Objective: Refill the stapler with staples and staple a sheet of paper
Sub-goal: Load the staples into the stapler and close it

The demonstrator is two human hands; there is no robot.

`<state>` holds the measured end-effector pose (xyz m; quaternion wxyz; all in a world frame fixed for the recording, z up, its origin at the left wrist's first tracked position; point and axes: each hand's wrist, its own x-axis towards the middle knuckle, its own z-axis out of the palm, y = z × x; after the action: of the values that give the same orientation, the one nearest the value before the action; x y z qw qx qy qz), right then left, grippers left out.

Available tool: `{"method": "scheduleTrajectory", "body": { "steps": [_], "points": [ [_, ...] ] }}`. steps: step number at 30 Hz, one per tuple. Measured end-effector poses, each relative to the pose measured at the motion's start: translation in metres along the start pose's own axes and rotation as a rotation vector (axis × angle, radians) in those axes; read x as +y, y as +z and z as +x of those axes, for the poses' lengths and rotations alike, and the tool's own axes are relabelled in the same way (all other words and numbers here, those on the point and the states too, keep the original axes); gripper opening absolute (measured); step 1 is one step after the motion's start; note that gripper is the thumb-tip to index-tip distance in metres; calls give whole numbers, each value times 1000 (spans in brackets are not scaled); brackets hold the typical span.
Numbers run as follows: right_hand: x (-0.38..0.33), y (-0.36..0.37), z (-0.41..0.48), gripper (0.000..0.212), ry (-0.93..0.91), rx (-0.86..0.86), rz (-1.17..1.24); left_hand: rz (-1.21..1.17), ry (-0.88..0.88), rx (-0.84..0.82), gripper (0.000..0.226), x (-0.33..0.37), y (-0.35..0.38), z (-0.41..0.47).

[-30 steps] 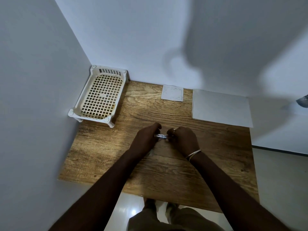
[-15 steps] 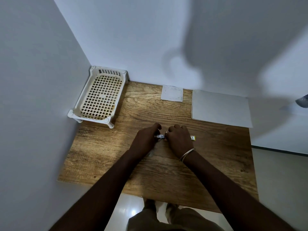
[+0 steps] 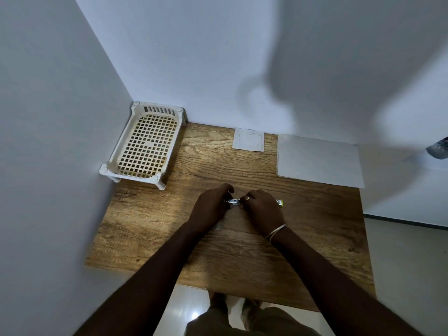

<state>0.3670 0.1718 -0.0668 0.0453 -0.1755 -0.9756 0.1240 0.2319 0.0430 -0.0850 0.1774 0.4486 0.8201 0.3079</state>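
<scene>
Fingers of both hands pinching the stapler (image 3: 233,202) mid-table, loading staples.
Left hand (image 3: 213,204) steadies; right hand (image 3: 263,209) must seat the strip, paper (image 3: 317,161) waits at two o'clock.

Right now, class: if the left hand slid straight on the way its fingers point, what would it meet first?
Probably the right hand, just across the stapler that the left hand grips, since its fingers point rightward.

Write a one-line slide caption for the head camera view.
Both hands, left hand and right hand, work a small metal stapler over a wooden table.
</scene>
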Motion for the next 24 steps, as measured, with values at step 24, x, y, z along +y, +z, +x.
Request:
{"method": "scheduleTrajectory", "body": {
  "steps": [24],
  "points": [
    [-12, -74, 33, 19, 35, 478, 349, -1486, -277, 288, 16, 68, -48, 29]
  ]
}}
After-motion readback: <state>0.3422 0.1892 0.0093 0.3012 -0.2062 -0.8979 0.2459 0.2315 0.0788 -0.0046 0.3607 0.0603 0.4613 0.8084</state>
